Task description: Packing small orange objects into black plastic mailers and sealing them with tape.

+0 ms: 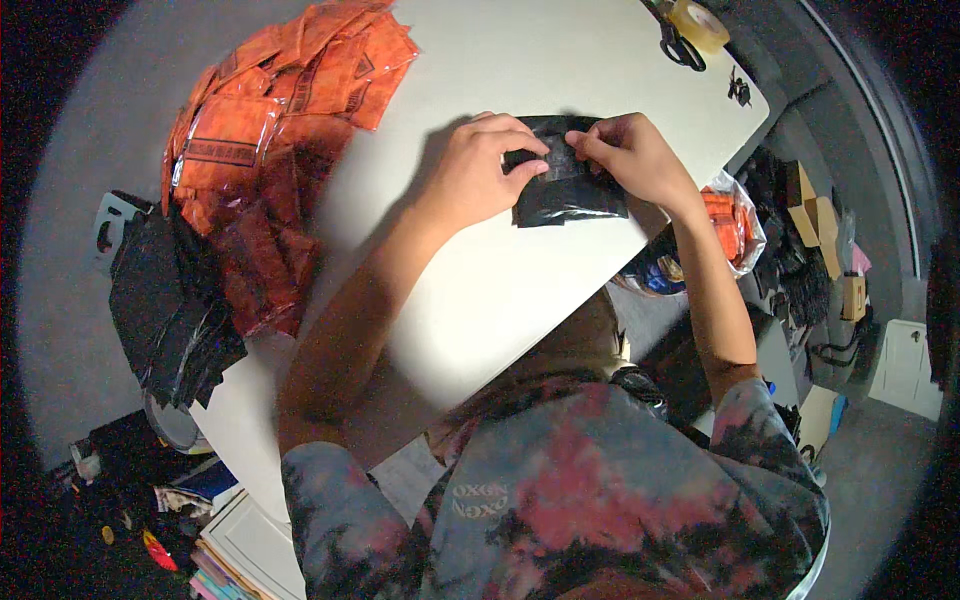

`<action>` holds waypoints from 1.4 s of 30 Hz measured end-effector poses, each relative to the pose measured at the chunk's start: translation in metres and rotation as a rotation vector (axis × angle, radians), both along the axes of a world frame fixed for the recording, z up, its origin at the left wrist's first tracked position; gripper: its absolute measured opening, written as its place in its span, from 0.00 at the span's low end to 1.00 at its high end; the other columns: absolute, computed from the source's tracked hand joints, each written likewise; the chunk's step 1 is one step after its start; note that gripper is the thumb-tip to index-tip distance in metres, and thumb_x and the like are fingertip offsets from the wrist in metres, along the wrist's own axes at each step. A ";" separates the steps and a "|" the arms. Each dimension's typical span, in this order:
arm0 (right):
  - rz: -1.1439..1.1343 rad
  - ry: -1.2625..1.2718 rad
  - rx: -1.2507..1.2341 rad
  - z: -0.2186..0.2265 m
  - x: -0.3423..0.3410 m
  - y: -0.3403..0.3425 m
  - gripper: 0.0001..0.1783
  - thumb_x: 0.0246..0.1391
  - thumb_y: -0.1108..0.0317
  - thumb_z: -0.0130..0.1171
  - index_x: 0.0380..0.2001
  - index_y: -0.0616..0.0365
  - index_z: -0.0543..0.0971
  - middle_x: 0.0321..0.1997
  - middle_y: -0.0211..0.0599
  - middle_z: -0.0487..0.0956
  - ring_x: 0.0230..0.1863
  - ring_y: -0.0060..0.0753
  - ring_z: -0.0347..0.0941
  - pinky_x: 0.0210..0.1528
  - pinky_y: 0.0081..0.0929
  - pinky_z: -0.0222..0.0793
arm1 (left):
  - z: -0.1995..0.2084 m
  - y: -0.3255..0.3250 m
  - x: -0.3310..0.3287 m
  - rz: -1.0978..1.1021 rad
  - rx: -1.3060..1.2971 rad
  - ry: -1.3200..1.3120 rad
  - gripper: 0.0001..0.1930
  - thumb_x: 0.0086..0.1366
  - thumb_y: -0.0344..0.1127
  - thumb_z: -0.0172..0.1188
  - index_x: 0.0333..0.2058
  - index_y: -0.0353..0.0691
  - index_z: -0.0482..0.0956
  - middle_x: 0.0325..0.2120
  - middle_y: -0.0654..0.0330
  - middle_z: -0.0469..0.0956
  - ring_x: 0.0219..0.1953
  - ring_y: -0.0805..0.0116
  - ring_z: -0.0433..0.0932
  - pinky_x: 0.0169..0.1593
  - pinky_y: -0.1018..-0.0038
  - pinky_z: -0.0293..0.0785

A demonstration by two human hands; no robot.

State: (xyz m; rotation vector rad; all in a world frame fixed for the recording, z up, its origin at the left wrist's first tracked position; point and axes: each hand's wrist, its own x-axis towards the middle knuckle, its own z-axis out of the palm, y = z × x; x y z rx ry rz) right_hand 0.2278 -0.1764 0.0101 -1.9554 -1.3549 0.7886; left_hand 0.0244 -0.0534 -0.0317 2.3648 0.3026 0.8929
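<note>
A shiny black plastic pouch lies on the white table with both hands at it. My left hand grips its left side, thumb and fingers curled together over the edge. My right hand is closed in a pinch at the pouch's upper right, with the thumb and forefinger close together. Between the two hands a greyish, see-through patch shows on the pouch. What lies inside the pouch, if anything, is hidden.
Orange packets in clear plastic are heaped on the table's left. A stack of black pouches lies at its left end. Black-handled scissors and a tape roll sit at the far right. Right of the table, a bag holds orange packets.
</note>
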 end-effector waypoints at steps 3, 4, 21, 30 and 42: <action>-0.043 -0.031 0.018 -0.003 -0.002 0.000 0.21 0.65 0.58 0.65 0.23 0.64 0.84 0.18 0.26 0.76 0.23 0.16 0.68 0.28 0.24 0.64 | -0.001 0.000 0.000 0.002 -0.001 0.006 0.10 0.57 0.32 0.74 0.39 0.44 0.89 0.39 0.60 0.86 0.40 0.61 0.84 0.38 0.69 0.83; -0.044 -0.043 0.020 -0.003 -0.003 -0.001 0.22 0.65 0.57 0.65 0.23 0.64 0.84 0.18 0.26 0.76 0.23 0.16 0.67 0.27 0.24 0.63 | -0.002 0.001 -0.001 0.003 -0.002 0.004 0.10 0.57 0.32 0.75 0.39 0.44 0.89 0.39 0.60 0.86 0.40 0.61 0.84 0.38 0.69 0.83; -0.064 -0.098 0.058 -0.009 0.007 -0.002 0.21 0.61 0.55 0.69 0.25 0.65 0.86 0.17 0.28 0.77 0.20 0.16 0.68 0.23 0.23 0.62 | -0.001 0.001 0.000 0.016 0.008 0.009 0.11 0.56 0.33 0.76 0.39 0.45 0.90 0.40 0.60 0.86 0.39 0.62 0.84 0.37 0.70 0.82; -0.057 -0.121 0.032 -0.008 0.005 -0.001 0.22 0.60 0.54 0.70 0.25 0.65 0.86 0.16 0.28 0.77 0.19 0.17 0.68 0.23 0.24 0.62 | 0.000 0.001 -0.001 0.015 -0.005 0.015 0.11 0.56 0.34 0.76 0.39 0.45 0.90 0.41 0.60 0.86 0.33 0.64 0.82 0.35 0.72 0.80; -0.057 -0.144 0.044 -0.007 0.004 0.000 0.23 0.60 0.54 0.71 0.22 0.65 0.84 0.15 0.28 0.75 0.18 0.17 0.67 0.21 0.25 0.61 | 0.000 0.001 0.000 0.026 0.021 0.000 0.12 0.54 0.33 0.77 0.39 0.44 0.90 0.40 0.60 0.87 0.30 0.66 0.81 0.34 0.72 0.79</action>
